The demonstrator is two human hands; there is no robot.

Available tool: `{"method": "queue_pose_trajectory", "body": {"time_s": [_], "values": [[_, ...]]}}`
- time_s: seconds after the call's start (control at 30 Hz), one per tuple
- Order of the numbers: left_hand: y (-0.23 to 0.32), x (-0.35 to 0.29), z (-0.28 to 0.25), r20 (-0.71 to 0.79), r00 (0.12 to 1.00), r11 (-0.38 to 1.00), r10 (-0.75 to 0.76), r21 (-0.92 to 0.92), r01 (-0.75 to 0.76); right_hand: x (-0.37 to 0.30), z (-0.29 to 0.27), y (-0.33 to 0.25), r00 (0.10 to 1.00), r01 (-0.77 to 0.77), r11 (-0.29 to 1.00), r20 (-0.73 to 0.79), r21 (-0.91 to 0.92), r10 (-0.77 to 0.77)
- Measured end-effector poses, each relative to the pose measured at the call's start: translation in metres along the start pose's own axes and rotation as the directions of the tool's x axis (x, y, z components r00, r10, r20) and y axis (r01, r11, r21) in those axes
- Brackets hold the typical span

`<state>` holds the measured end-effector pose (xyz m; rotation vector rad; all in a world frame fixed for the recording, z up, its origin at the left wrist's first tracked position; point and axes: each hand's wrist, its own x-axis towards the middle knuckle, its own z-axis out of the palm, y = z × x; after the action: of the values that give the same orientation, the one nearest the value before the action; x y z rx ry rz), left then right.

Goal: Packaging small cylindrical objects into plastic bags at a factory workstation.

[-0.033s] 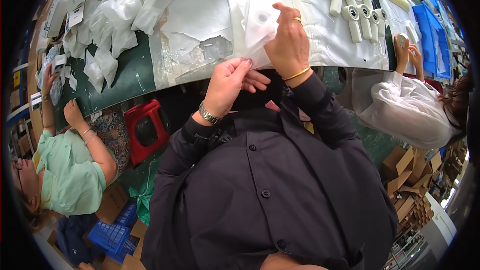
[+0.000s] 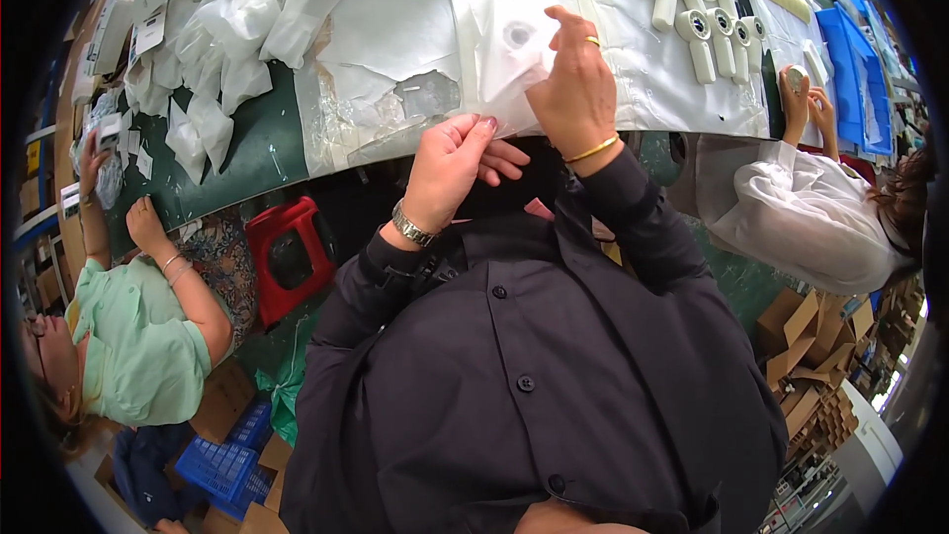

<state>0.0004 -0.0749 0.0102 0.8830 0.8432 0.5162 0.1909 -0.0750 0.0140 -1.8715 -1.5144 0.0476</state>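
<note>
A translucent white plastic bag (image 2: 506,79) lies over the near edge of the white-covered table in front of me. Through its film shows a white device with a dark round centre (image 2: 517,35), like a small handheld fan. My left hand (image 2: 450,163) pinches the bag's near edge between thumb and forefinger, its other fingers loosely bent. At the bag's right side my right hand (image 2: 581,79) is curled against the film, with one finger pointing up. Its thumb and inner fingers are partly hidden.
Several white handheld fans (image 2: 697,35) lie at the right, near a blue bin (image 2: 858,79). Bagged items (image 2: 232,25) are heaped at the left. A red stool (image 2: 287,257) stands below the table edge. Co-workers sit on both sides, one in green (image 2: 148,346), one in white (image 2: 791,213).
My right hand has shifted slightly to the right, and the device's round centre shows more clearly through the bag. My left hand keeps its place. The left co-worker's raised hand moved slightly.
</note>
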Motion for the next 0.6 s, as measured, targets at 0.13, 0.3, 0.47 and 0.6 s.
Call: {"method": "queue_pose_trajectory", "body": {"time_s": [0.13,0.3,0.47,0.6], "values": [[0.003,-0.001,-0.002,-0.127,0.983,0.956,0.130,0.278,-0.091,-0.022,-0.031,-0.003,0.940,-0.294,0.936,0.237,0.193,0.246],[-0.003,-0.003,-0.009,-0.125,0.988,0.981,0.094,0.180,-0.070,-0.068,-0.036,0.023,0.908,-0.419,0.730,0.248,0.540,0.338],[0.008,-0.018,-0.009,-0.119,0.992,0.976,-0.030,0.210,0.055,-0.087,-0.050,0.018,0.908,-0.420,0.723,0.241,0.549,0.344],[0.018,-0.008,-0.008,-0.204,0.977,0.971,-0.059,0.215,0.103,-0.075,-0.060,0.003,0.997,-0.043,0.951,0.067,0.307,0.023]]}}
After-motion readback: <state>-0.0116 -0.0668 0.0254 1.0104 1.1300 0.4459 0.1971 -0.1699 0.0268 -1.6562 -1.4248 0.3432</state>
